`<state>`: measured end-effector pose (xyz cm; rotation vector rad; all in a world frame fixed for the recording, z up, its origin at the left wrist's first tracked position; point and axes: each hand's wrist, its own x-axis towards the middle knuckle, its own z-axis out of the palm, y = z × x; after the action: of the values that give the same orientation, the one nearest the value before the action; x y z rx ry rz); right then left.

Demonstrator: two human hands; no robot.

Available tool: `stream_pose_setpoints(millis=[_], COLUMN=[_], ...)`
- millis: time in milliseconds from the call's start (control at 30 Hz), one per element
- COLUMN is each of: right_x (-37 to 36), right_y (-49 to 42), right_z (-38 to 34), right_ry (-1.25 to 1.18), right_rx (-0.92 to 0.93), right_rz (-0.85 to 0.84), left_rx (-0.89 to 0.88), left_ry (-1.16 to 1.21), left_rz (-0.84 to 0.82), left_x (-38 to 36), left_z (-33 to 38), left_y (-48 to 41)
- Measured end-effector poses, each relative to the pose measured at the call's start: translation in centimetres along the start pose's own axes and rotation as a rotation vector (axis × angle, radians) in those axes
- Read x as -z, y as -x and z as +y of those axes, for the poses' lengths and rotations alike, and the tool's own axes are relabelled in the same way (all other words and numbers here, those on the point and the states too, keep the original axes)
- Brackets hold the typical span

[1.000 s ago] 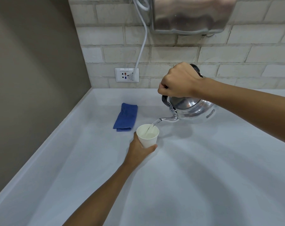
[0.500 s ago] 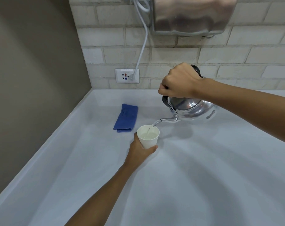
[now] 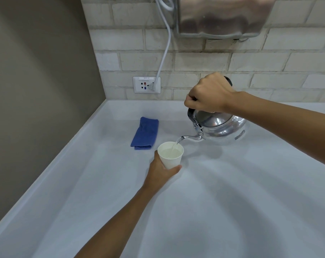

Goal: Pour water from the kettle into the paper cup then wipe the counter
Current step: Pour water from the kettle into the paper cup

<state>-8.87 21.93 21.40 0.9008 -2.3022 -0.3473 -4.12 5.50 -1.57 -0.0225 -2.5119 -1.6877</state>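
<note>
A shiny metal kettle (image 3: 220, 128) hangs tilted above the white counter (image 3: 213, 202), its spout pointing left and down. My right hand (image 3: 209, 93) is closed around its black handle. A thin stream of water runs from the spout into a white paper cup (image 3: 170, 155), which holds water well up its wall. The cup stands on the counter with my left hand (image 3: 160, 173) wrapped around its lower part. A folded blue cloth (image 3: 145, 133) lies on the counter just left of and behind the cup.
A brick wall runs along the back with a wall socket (image 3: 146, 84) and a white cable (image 3: 164, 51) plugged in. A steel hand dryer (image 3: 225, 15) hangs above the kettle. A brown side wall (image 3: 36, 90) bounds the counter on the left.
The water level in the cup has risen a little. Both hands, the kettle and the cup keep nearly the same places.
</note>
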Motion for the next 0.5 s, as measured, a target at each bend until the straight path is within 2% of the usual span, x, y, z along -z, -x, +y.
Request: stream_pose_setpoints(millis=[333,500], right_x=[-3.4,-6.5], right_y=[1.3,0.8], right_z=[1.4,3.4], right_ry=[-0.209,-0.374], right_rx=[-0.337,-0.620], right_rz=[0.102,0.113], left_rx=[-0.009,0.003], left_ry=[-0.006,-0.013], left_rz=[0.015,0.025], left_x=[-0.1,-0.2], left_z=[0.1,-0.2], left_y=[0.1,-0.1])
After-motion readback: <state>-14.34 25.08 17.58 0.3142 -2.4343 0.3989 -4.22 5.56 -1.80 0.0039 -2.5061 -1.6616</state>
